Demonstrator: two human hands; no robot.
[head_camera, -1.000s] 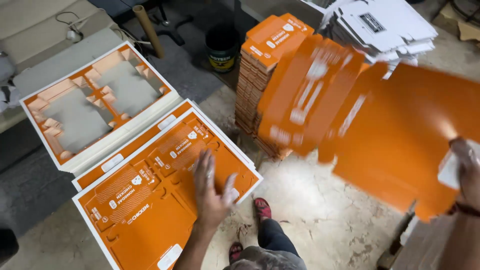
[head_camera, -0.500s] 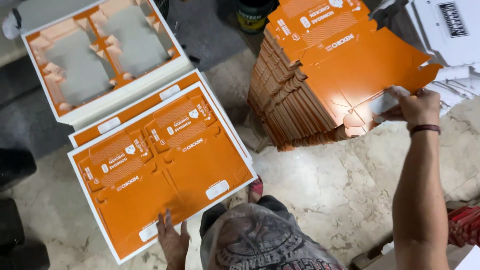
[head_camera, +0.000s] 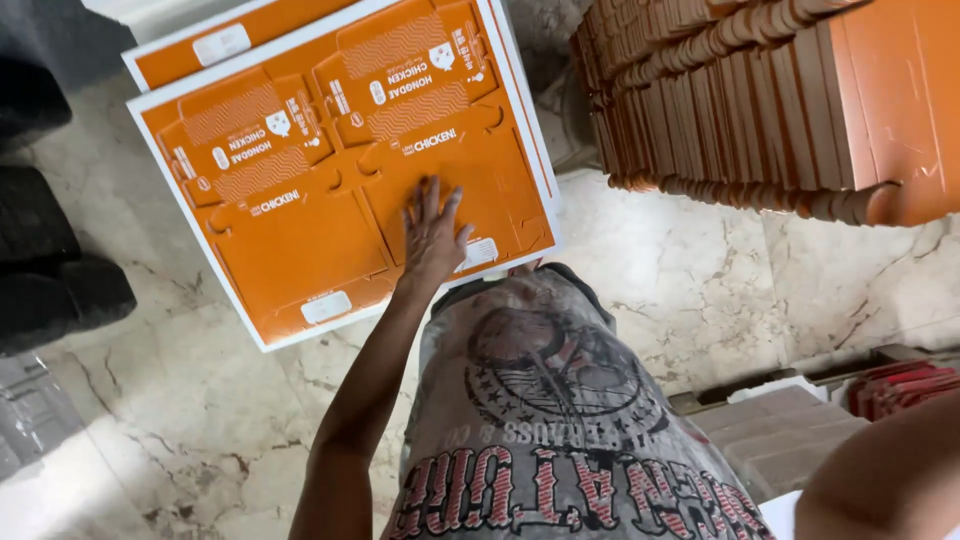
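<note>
The person wears a grey T-shirt (head_camera: 540, 420) with a worn, faded print: a dark round emblem ringed by small stars at the chest, pale grey lettering below it, and large red block letters edged in white along the hem end, toward 6 o'clock. Both arms are bare, with no sleeve showing. The left hand (head_camera: 432, 232), toward 11 o'clock, carries no ring or glove.

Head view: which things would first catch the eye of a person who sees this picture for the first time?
First, the big flat orange cardboard sheet with a white border, lying on the marble floor at upper left, with the left hand spread flat on its near edge. Next, the tall stack of orange sheets at upper right. The right hand is not in view; only a bare arm shows at the lower right corner.
</note>
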